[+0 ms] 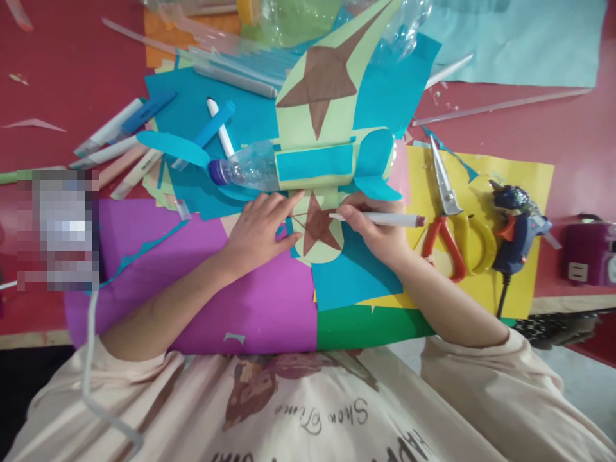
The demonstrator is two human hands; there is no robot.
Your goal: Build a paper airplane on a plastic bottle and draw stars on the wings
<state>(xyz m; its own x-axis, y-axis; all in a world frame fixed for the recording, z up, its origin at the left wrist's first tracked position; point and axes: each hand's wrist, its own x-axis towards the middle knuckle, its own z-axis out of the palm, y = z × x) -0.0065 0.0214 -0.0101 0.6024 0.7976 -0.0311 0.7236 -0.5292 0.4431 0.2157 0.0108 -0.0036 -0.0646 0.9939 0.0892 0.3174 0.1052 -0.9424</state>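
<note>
A toy plane built around a clear plastic bottle (253,168) lies on blue paper, its purple cap (217,172) pointing left. Blue paper propeller blades (173,147) sit at the cap, and blue tail pieces (376,163) at the other end. Its pale green far wing (293,122) bears a brown star. On the near wing (308,249) another star is mostly coloured brown, with its left point only outlined. My left hand (262,228) rests with fingers spread at that wing's left edge. My right hand (373,228) grips a white marker (392,219), tip at the star.
Scissors (447,205) with red and yellow handles and a blue glue gun (517,234) lie on yellow paper (534,173) at right. Several markers (139,115) lie at left, near a blurred device (67,228). Purple paper (192,289) covers the near edge.
</note>
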